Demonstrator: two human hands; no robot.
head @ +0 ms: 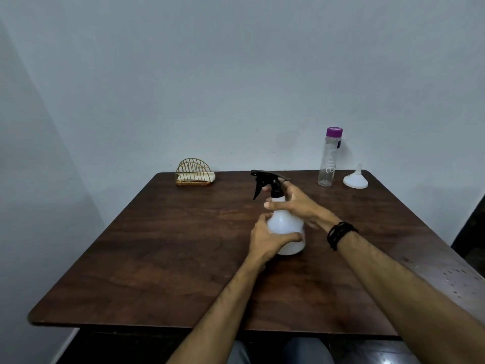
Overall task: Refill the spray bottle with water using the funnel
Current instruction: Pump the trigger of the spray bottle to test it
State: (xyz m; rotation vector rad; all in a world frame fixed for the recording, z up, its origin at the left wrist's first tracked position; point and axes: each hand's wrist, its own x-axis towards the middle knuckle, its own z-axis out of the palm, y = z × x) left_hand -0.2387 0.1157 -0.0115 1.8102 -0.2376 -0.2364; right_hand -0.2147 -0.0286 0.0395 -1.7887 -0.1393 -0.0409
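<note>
A white spray bottle with a black trigger head stands upright in the middle of the dark wooden table. My left hand grips the bottle's round body from the left. My right hand reaches over and wraps its fingers around the black collar at the neck. A clear water bottle with a purple cap stands at the back right. Beside it a white funnel lies upside down, spout pointing up.
A gold wire napkin holder with white napkins sits at the table's back edge, left of centre. The table stands against a pale wall. A dark object is beyond the table's right edge.
</note>
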